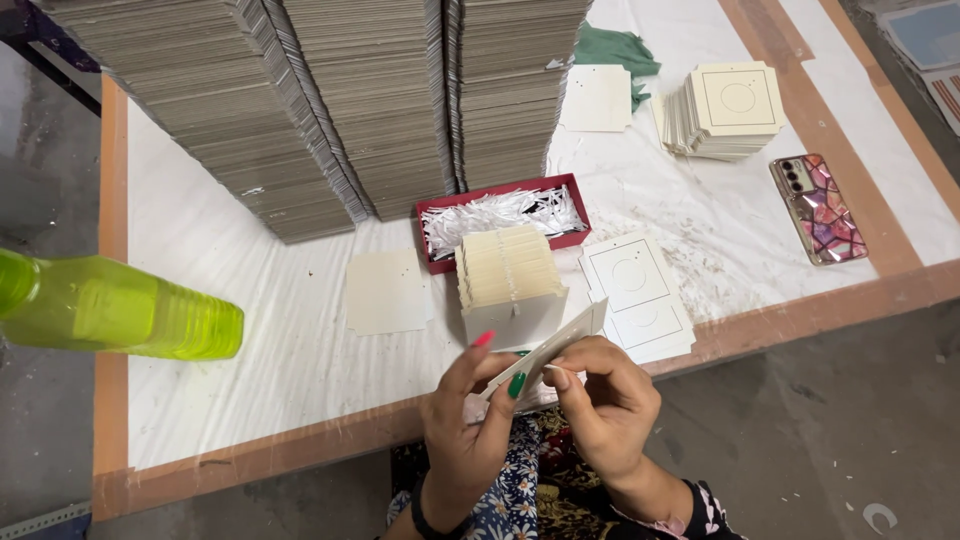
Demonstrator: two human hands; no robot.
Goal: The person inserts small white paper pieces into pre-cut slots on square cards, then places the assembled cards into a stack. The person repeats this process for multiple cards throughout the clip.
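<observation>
My left hand [468, 420] and my right hand [607, 405] together hold one cream card [560, 340] edge-up at the table's front edge. Left fingers pinch its lower end, right thumb and forefinger grip its side. Just beyond the hands stands a white block carrying a bundle of cream cards [508, 270]. A red tray [437, 203] full of white string loops sits behind it. To the right lie flat cards printed with a square and circle [637, 290].
Three tall stacks of grey board [340, 90] fill the back. A loose cream card [387, 291] lies left of the block. Another card pile [728, 108], a phone in a patterned case [818, 208], green cloth [612, 48] and a yellow-green bottle [110, 310] are around.
</observation>
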